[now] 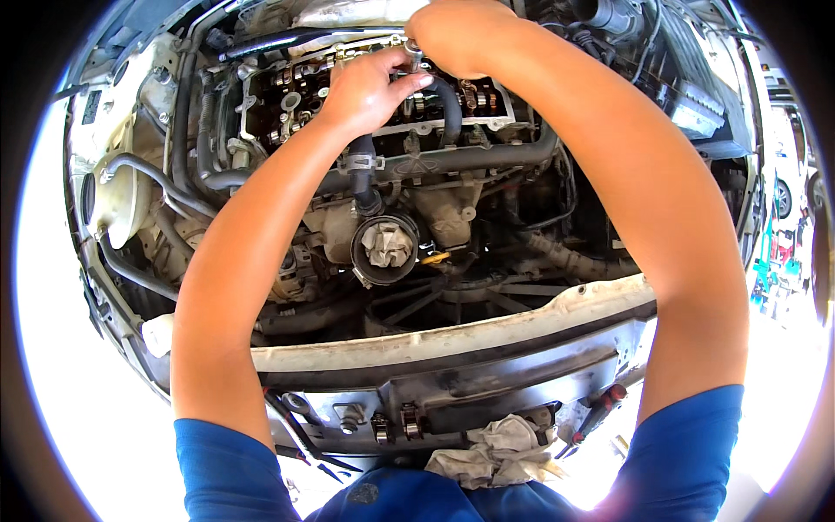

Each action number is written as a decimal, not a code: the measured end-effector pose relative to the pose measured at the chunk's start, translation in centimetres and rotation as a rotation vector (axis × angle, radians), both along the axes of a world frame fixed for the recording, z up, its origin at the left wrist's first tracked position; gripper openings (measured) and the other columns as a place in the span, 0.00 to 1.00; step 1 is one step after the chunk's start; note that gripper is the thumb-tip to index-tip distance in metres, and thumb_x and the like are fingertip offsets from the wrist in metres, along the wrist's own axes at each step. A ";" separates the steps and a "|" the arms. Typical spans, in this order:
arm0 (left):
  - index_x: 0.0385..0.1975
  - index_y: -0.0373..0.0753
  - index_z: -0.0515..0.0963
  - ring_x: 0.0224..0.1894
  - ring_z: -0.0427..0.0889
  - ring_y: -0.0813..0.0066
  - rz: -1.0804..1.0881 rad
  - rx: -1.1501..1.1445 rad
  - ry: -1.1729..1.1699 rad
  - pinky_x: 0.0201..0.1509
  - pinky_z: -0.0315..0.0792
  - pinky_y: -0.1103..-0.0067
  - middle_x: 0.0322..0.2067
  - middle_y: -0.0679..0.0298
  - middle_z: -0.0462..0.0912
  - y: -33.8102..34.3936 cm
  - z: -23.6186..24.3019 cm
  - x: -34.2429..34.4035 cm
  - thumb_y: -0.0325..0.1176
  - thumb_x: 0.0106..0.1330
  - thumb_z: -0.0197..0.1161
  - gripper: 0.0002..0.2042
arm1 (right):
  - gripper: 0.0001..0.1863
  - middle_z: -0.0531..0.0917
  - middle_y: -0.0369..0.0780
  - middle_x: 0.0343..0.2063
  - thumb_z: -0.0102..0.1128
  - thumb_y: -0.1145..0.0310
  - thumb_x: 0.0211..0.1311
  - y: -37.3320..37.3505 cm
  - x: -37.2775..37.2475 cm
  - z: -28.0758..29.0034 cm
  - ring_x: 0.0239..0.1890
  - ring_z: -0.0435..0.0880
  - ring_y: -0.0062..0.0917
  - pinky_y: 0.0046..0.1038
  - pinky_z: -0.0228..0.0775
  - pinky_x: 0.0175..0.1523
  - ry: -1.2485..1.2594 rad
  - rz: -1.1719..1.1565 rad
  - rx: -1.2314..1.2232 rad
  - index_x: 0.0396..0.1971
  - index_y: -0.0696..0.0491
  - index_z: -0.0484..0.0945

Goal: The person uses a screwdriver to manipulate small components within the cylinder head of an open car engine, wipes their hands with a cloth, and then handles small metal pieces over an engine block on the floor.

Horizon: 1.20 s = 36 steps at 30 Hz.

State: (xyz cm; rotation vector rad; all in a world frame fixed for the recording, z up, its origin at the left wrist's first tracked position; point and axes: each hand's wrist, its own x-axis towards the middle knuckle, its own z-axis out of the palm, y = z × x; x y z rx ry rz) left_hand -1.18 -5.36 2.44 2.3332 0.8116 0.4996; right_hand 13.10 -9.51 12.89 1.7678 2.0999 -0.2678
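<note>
Both my hands are over the uncovered cylinder head (pixel 291 104) of a car engine, where camshafts and rockers show. My right hand (pixel 452 39) is closed around a metal tool (pixel 412 50) that looks like a ratchet wrench; its handle is hidden in the fist. Beside it, my left hand (pixel 370 91) has its fingers and thumb curled round the tool's lower part. The tool points down into the cylinder head, but its lower end is hidden. A black hose (pixel 450 111) curves down just right of my left thumb.
Below lies an open pipe mouth (pixel 358 258) stuffed with crumpled paper (pixel 387 244). On the front panel (pixel 513 383) are small metal rocker parts (pixel 410 421), a rag (pixel 496 454) and red-handled pliers (pixel 598 413). A pale reservoir (pixel 126 204) stands left; a black box (pixel 718 113) right.
</note>
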 end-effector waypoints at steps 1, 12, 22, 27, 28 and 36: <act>0.40 0.38 0.81 0.34 0.81 0.67 -0.019 -0.043 0.007 0.43 0.72 0.72 0.31 0.57 0.84 0.2 0.0 -0.1 0.46 0.62 0.65 0.17 | 0.09 0.84 0.47 0.34 0.59 0.73 0.50 0.2 -0.2 0.1 0.36 0.83 0.42 0.40 0.74 0.38 -0.002 -0.016 0.021 0.29 0.51 0.86; 0.38 0.37 0.80 0.38 0.84 0.69 -0.035 -0.166 -0.099 0.46 0.73 0.77 0.31 0.58 0.85 0.4 -1.2 -0.3 0.41 0.65 0.62 0.13 | 0.10 0.85 0.47 0.31 0.65 0.75 0.46 0.2 -1.5 1.2 0.32 0.85 0.35 0.35 0.76 0.37 -0.129 -0.148 -0.050 0.32 0.53 0.86; 0.41 0.39 0.80 0.32 0.79 0.68 -0.014 -0.115 -0.044 0.41 0.72 0.73 0.31 0.61 0.84 0.1 -0.7 0.1 0.43 0.64 0.64 0.14 | 0.09 0.85 0.48 0.29 0.64 0.68 0.51 1.1 1.1 -2.5 0.34 0.85 0.37 0.37 0.75 0.36 0.017 0.022 0.188 0.30 0.57 0.85; 0.43 0.40 0.80 0.34 0.81 0.67 0.089 -0.185 0.160 0.44 0.72 0.73 0.34 0.59 0.85 -0.2 1.3 0.3 0.43 0.64 0.63 0.14 | 0.08 0.84 0.49 0.31 0.59 0.73 0.48 1.7 1.0 -1.1 0.37 0.83 0.41 0.40 0.74 0.39 0.283 -0.091 -0.279 0.27 0.56 0.86; 0.42 0.39 0.80 0.31 0.80 0.69 0.098 -0.135 0.115 0.42 0.72 0.74 0.33 0.59 0.85 0.2 0.5 0.3 0.42 0.64 0.62 0.14 | 0.08 0.84 0.49 0.32 0.60 0.73 0.47 1.8 0.6 -1.6 0.38 0.83 0.41 0.40 0.74 0.39 0.098 0.056 -0.194 0.27 0.56 0.86; 0.25 0.37 0.79 0.23 0.80 0.62 0.057 0.005 0.002 0.33 0.73 0.72 0.18 0.60 0.80 0.6 -0.4 0.6 0.46 0.60 0.66 0.16 | 0.11 0.85 0.47 0.36 0.67 0.70 0.46 1.5 -0.3 0.1 0.40 0.84 0.37 0.36 0.76 0.39 0.099 -0.049 -0.192 0.32 0.56 0.85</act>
